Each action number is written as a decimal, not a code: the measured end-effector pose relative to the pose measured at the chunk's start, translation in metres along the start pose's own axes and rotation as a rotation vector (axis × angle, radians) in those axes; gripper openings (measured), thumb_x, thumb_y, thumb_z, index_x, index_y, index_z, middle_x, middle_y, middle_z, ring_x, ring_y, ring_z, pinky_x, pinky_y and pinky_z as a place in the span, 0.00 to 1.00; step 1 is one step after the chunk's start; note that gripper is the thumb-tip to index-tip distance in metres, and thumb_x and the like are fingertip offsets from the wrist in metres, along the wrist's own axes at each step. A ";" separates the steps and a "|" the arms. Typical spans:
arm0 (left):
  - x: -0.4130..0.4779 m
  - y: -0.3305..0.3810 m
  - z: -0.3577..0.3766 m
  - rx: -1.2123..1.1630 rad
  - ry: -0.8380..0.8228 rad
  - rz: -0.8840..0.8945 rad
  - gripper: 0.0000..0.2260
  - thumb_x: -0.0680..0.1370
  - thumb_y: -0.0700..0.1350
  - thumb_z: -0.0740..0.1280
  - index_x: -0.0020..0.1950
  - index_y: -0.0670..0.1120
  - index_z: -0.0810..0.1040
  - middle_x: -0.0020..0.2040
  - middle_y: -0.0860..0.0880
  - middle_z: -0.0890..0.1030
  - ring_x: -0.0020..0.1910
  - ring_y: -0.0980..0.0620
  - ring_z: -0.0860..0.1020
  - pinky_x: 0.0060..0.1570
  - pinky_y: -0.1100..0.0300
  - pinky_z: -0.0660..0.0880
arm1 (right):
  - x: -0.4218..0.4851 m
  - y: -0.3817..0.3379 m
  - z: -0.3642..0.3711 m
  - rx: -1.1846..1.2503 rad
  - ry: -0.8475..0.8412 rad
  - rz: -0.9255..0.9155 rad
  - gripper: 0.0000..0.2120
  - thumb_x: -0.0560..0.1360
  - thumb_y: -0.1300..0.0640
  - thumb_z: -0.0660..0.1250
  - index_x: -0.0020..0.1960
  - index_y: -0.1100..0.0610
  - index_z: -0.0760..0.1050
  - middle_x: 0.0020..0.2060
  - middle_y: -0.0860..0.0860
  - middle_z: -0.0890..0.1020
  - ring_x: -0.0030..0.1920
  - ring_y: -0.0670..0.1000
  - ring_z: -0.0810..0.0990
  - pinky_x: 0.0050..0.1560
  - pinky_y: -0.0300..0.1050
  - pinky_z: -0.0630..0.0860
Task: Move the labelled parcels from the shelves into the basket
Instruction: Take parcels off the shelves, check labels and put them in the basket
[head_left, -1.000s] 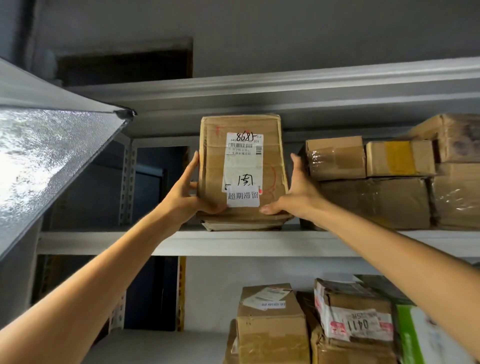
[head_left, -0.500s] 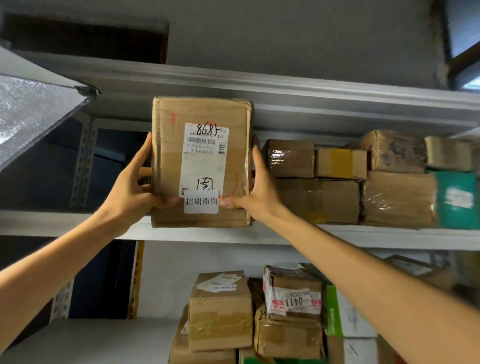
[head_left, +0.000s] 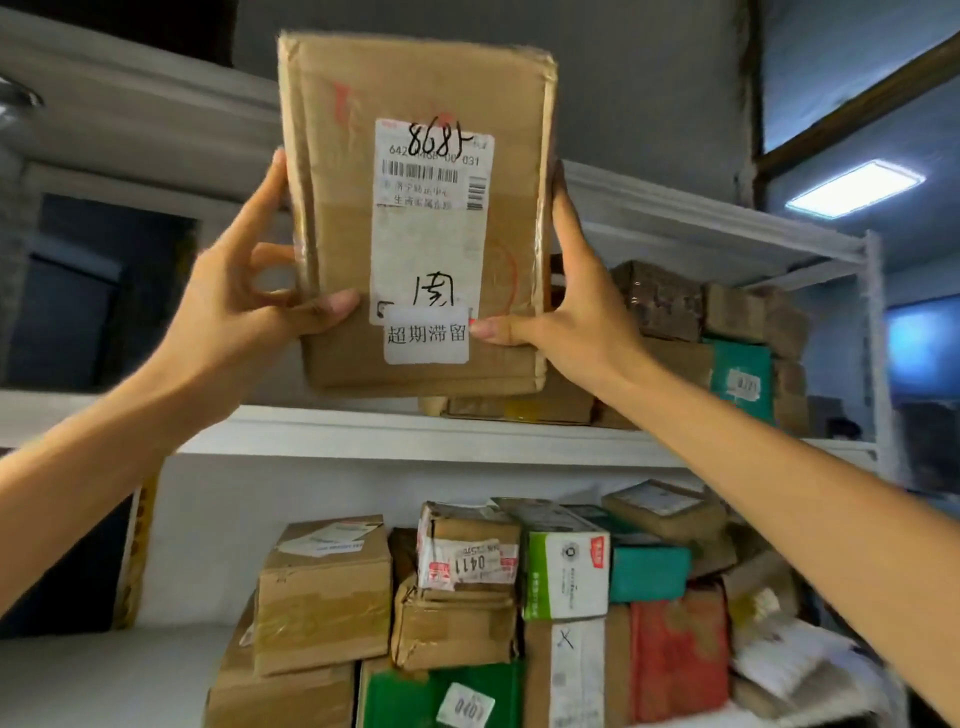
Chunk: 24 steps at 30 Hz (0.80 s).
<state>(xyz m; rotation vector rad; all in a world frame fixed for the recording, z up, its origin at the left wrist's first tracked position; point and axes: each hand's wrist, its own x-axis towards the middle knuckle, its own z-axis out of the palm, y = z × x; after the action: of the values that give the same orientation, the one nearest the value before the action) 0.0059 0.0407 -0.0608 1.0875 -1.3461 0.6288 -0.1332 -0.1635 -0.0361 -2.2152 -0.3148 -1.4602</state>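
One brown cardboard parcel (head_left: 332, 156) is held upright in the air in front of the shelving, and two hands carry it. The left hand (head_left: 244, 312) grasps its left edge, thumb laid across the front face and fingers curled behind. The right hand (head_left: 566, 306) grasps the right edge, thumb pressed on the front and fingers running up the side. The parcel bears two labels: a long white shipping label (head_left: 431, 223) with a barcode and "8685" handwritten at its top, and a smaller white sticker (head_left: 427, 335) with printed characters overlapping its lower end. Three shelf boards show: the top board (head_left: 130, 104), the middle board (head_left: 363, 431) and the lower board (head_left: 104, 670). The parcel's bottom edge hangs just above the front lip of the middle board, and its top edge reaches up past the top board. To the right on the middle board sits a row of stacked brown boxes with one green box (head_left: 740, 374) among them; how many is hard to tell. The lower board carries a crowded pile, at least ten, including a box marked "0411" (head_left: 467, 551), a white and green carton (head_left: 566, 571) and a red package (head_left: 680, 654). The left parts of the middle and lower boards lie bare. A white upright post (head_left: 875, 338) closes the right end.
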 end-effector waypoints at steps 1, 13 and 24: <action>0.002 -0.003 0.014 -0.030 -0.024 -0.005 0.46 0.68 0.40 0.76 0.78 0.58 0.53 0.67 0.51 0.73 0.60 0.52 0.77 0.51 0.55 0.80 | -0.004 0.003 -0.016 -0.043 0.004 0.018 0.57 0.65 0.59 0.79 0.79 0.45 0.43 0.75 0.42 0.62 0.65 0.35 0.61 0.48 0.16 0.61; -0.024 -0.024 0.267 -0.557 -0.298 -0.103 0.51 0.62 0.42 0.81 0.76 0.63 0.55 0.57 0.54 0.79 0.55 0.56 0.78 0.52 0.59 0.79 | -0.141 0.042 -0.201 -0.472 0.188 0.362 0.60 0.59 0.57 0.82 0.77 0.37 0.46 0.69 0.41 0.71 0.66 0.48 0.72 0.67 0.59 0.71; -0.108 0.052 0.509 -0.956 -0.623 -0.158 0.48 0.63 0.42 0.77 0.76 0.63 0.55 0.59 0.53 0.78 0.57 0.59 0.77 0.54 0.57 0.78 | -0.317 0.008 -0.351 -0.788 0.441 0.657 0.54 0.64 0.57 0.80 0.76 0.34 0.50 0.52 0.40 0.81 0.48 0.41 0.80 0.47 0.38 0.77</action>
<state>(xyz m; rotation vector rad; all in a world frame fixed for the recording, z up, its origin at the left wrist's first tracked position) -0.2872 -0.3650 -0.2117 0.5736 -1.7707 -0.5143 -0.5419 -0.3252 -0.2121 -2.0738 1.1973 -1.7583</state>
